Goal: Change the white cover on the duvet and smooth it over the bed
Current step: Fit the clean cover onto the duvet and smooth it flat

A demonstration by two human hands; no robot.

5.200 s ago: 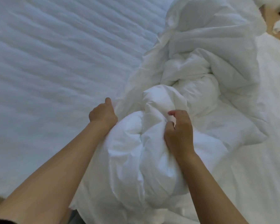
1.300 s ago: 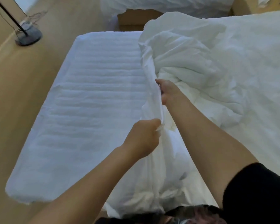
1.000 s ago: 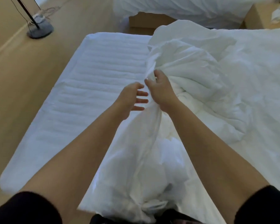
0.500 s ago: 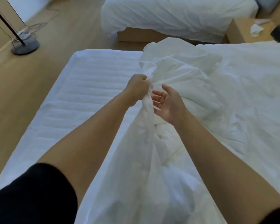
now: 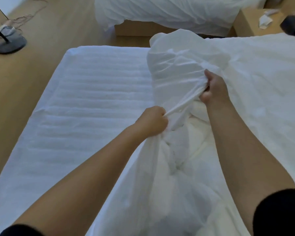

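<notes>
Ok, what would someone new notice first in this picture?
At centre, the left hand and the right hand each grip a stretched fold of the crumpled thin white fabric cover. Beside it, on the left, lies the ribbed white mattress.

White cover [image 5: 174, 79]; cream duvet [image 5: 197, 133]; ribbed white mattress [image 5: 92, 103]; tan floor [image 5: 32, 68].

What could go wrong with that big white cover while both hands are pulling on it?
1. The left hand and right hand each grip the cover and stretch its edge tight between them; a harder tug might strain or tear the fabric.
2. The duvet lies bunched and twisted between the arms, so it could end up lumpy inside the cover instead of flat on the bed.
</notes>
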